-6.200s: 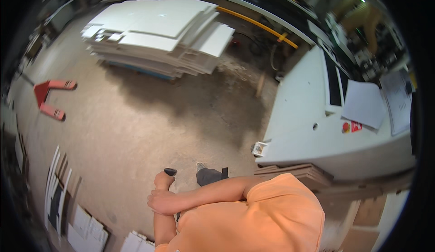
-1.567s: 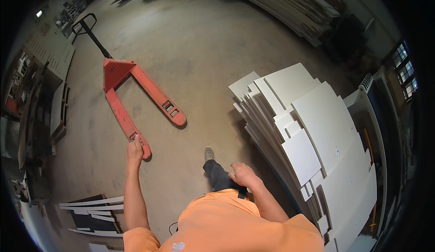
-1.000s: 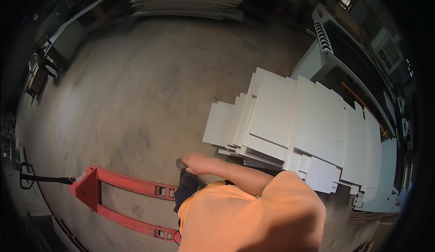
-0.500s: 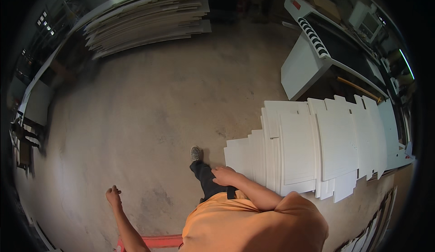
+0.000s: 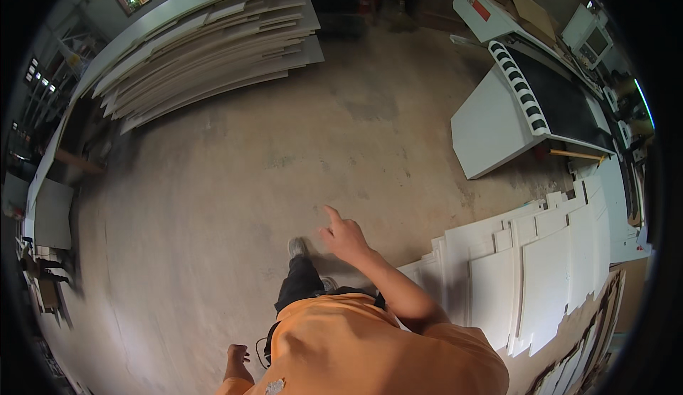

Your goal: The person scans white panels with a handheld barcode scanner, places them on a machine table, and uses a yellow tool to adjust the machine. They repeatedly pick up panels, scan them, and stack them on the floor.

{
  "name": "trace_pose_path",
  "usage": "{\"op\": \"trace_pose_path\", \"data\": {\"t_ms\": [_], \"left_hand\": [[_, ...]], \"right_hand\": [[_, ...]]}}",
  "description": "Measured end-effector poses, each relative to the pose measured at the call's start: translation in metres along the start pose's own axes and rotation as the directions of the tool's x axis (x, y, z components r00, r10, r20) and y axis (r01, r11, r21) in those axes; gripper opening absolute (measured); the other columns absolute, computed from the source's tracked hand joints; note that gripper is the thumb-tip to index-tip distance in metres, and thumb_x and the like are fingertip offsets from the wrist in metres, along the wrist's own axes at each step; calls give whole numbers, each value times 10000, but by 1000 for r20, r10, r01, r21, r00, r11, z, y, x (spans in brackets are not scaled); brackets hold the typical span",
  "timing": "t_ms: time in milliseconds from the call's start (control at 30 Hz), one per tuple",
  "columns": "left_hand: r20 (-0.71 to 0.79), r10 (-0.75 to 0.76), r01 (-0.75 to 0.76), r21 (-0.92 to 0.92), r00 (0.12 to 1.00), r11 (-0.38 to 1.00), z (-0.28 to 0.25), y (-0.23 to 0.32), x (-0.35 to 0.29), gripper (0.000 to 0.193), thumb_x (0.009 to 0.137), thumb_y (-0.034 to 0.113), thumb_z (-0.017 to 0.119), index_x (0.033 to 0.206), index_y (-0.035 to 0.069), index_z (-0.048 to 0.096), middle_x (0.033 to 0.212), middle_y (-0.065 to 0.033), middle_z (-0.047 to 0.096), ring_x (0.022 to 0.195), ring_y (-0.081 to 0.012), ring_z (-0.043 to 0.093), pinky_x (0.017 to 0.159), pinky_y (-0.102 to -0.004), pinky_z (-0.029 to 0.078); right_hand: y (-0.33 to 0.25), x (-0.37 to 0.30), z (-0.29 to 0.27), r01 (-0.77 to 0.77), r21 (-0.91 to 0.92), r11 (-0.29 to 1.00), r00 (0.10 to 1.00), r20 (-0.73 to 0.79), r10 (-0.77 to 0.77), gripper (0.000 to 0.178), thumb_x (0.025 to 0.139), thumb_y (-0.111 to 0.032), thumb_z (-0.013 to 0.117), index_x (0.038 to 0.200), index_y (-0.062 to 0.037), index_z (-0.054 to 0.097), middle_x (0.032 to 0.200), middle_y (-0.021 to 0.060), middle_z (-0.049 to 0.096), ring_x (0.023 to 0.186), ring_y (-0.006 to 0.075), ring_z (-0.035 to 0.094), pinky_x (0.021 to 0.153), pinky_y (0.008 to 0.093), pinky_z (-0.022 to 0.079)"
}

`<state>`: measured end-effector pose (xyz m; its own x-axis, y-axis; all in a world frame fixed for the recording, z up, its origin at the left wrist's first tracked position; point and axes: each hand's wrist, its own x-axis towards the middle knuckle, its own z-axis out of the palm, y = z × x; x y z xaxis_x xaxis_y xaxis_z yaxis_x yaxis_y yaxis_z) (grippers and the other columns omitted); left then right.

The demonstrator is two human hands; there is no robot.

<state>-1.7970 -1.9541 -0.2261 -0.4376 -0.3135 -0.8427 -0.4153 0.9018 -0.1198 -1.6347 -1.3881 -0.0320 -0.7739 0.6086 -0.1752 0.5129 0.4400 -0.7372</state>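
My right hand (image 5: pixel 343 237) is held out in front of my body above the concrete floor. Its index finger points forward, the other fingers curl loosely, and nothing is in it. Down by my left hip hangs my left hand (image 5: pixel 237 358), its fingers loosely bent and a little apart, with no object visible in it. Neither hand touches anything. Nearest to my right arm is a row of overlapping white panels (image 5: pixel 491 281) on the right side.
At the far left a big stack of pale boards (image 5: pixel 220 54) juts out over the floor (image 5: pixel 235 182). A white machine with a black bed (image 5: pixel 558 86) and rollers stands on the right. More panels (image 5: pixel 580 356) lean at the lower right. A cabinet (image 5: pixel 53 214) stands at the left.
My right hand has swung forward from my thigh, and my left hand has swung back toward my hip. I have stepped ahead; the white panels now lie lower and farther right.
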Motion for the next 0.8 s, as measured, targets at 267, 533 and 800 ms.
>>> {"op": "trace_pose_path", "data": {"t_ms": [267,533,800], "left_hand": [[-70,49,-19,376,996,926,-96,323,76,271,731,208,825,825,-24,720,727,-207,706,586,-312,685,586,-455,563],[-80,914,-639,691,397,338,-109,910,-94,272,780,148,657,986,-29,677,1059,-290,681,1040,-445,648,902,-486,540],[197,980,-842,521,-41,-139,50,1167,-320,199,836,146,633,909,-33,679,1014,-290,673,998,-421,651,867,-491,540]], "right_hand": [[104,144,-25,-337,-332,881,941,-153,302,851,819,-122,731,1514,36,267,1389,304,494,1280,475,480,1078,502,409],[203,234,-133,-454,169,875,823,-297,484,671,797,-110,772,1397,-10,490,1173,183,683,1032,341,670,880,418,543],[323,334,-222,-723,291,627,556,-294,777,476,729,-70,761,1181,15,639,857,175,721,833,325,712,747,416,569]]}}
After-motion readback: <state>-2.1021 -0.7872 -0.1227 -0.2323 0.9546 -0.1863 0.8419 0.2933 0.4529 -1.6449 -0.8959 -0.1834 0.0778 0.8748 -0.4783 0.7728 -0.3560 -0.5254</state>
